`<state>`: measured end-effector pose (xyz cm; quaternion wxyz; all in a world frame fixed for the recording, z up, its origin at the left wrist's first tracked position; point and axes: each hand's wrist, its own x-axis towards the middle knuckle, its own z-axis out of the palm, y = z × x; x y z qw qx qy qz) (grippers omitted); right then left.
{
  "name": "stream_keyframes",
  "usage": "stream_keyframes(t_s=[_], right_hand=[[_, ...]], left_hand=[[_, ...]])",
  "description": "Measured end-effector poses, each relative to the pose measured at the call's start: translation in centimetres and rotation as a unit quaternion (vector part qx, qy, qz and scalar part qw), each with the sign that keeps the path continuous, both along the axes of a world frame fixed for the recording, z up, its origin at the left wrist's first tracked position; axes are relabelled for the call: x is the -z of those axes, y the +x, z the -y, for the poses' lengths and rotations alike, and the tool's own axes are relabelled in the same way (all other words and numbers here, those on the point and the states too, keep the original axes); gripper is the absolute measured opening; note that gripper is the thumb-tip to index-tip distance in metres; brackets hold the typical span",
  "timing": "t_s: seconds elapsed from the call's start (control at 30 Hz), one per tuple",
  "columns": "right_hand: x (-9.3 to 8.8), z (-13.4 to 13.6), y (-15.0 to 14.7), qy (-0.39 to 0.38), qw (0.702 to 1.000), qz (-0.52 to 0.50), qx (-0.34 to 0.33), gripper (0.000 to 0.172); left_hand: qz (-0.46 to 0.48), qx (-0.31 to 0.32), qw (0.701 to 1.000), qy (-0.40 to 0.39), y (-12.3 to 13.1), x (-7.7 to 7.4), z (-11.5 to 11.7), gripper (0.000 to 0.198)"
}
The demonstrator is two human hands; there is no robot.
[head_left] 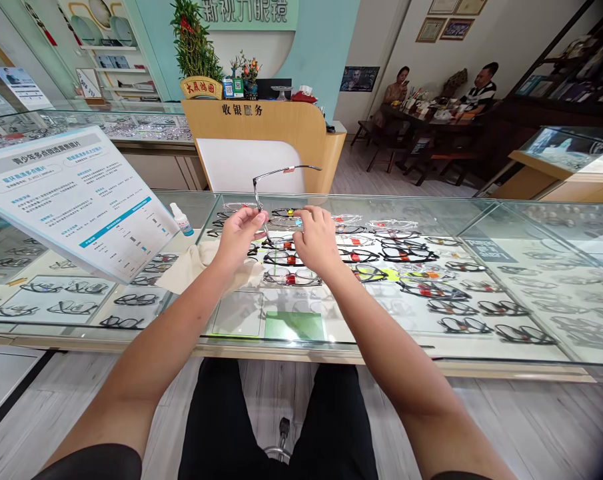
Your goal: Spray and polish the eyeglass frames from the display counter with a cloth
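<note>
Both hands hold a thin metal pair of glasses (276, 200) above a glass display counter (481, 207). The left hand (238, 233) pinches the frame near its hinge with fingertips closed on it; the right hand (317, 239) is curled shut around the other end of the front. One temple arm (291, 169) sticks up and runs off beyond the right hand, with a small red tag on it.

Just beneath the left wrist lies a beige cloth (196, 263) on the glass, and further out on the left hand's outer side stands a small spray bottle (182, 220). A tilted printed sign (76, 200) fills the room past that. On the right hand's outer side the counter top runs on bare and wide — its near edge lies under the forearms.

Inside the case, directly below both hands, rows of spectacle frames (406, 257) lie on white trays, and a green card (294, 325) sits nearer the body.
</note>
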<state>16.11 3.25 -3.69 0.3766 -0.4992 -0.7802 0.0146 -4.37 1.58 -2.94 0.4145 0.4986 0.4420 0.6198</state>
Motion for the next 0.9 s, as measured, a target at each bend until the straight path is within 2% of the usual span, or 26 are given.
stream_keyframes(t_s=[0.13, 0.23, 0.4, 0.53, 0.63, 0.7, 0.77, 0.9], right_hand=[[-0.2, 0.4, -0.2, -0.012, 1.0, 0.002, -0.024, 0.046], [-0.4, 0.9, -0.6, -0.015, 0.996, -0.01, -0.085, 0.041], [-0.1, 1.1, -1.4, -0.024, 0.983, -0.02, -0.179, 0.043], [0.5, 0.6, -1.5, -0.04, 0.974, -0.066, -0.212, 0.036], [0.6, 0.4, -1.3, -0.051, 0.97, -0.095, -0.219, 0.039], [0.4, 0.4, -1.2, -0.051, 0.971, -0.099, -0.209, 0.04], [0.2, 0.5, -1.0, -0.051, 0.976, -0.097, -0.19, 0.04], [-0.3, 0.5, -0.6, -0.047, 0.982, -0.095, -0.156, 0.042]], left_hand=[[-0.015, 0.025, 1.0, -0.012, 0.0, -0.2, 0.3, 0.053], [-0.037, 0.053, 0.998, -0.023, 0.1, -0.4, 0.7, 0.053], [-0.082, 0.07, 0.994, 0.001, 0.2, -0.4, 0.8, 0.047], [-0.092, 0.089, 0.992, 0.006, 0.1, -0.2, 0.6, 0.047], [-0.115, 0.085, 0.989, 0.033, 0.0, -0.2, 0.5, 0.037], [-0.139, 0.056, 0.987, 0.06, -0.3, -0.3, 0.3, 0.026], [-0.148, -0.002, 0.986, 0.073, -0.8, -0.5, 0.1, 0.018], [-0.094, -0.148, 0.982, 0.07, -3.2, -0.9, -1.1, 0.03]])
